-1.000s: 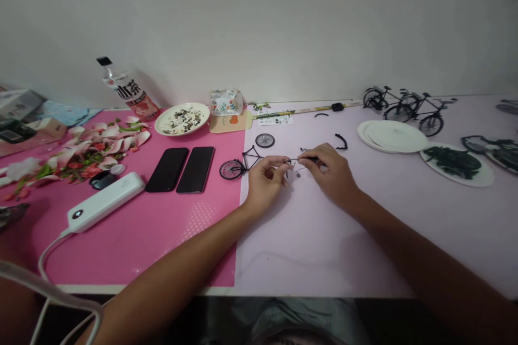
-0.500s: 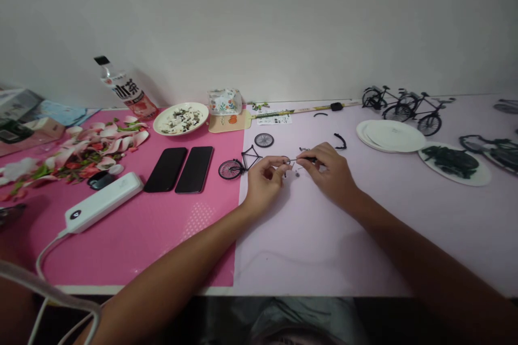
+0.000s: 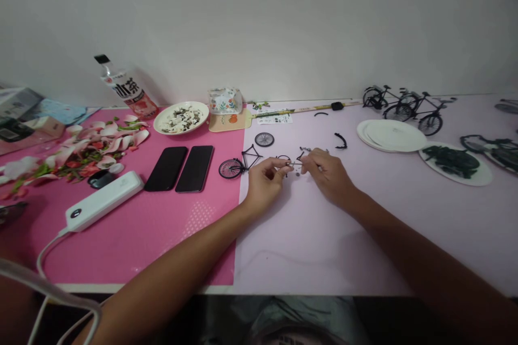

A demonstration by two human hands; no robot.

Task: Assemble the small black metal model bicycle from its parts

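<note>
Left hand (image 3: 265,178) pinched tiny dark part (image 3: 288,163), right hand (image 3: 327,172) thin metallic rod (image 3: 296,164); round black spoked wheel (image 3: 264,139) lay nearer lilac surface (image 3: 315,248) far edge.

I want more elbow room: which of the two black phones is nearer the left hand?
The phone on the right, towards the bicycle frame. The other phone lies farther from the left hand, beside the white power bank.

The hands (image 3: 265,182) and forearms (image 3: 194,245) are bare; the clothing (image 3: 303,312) is greyish
</note>
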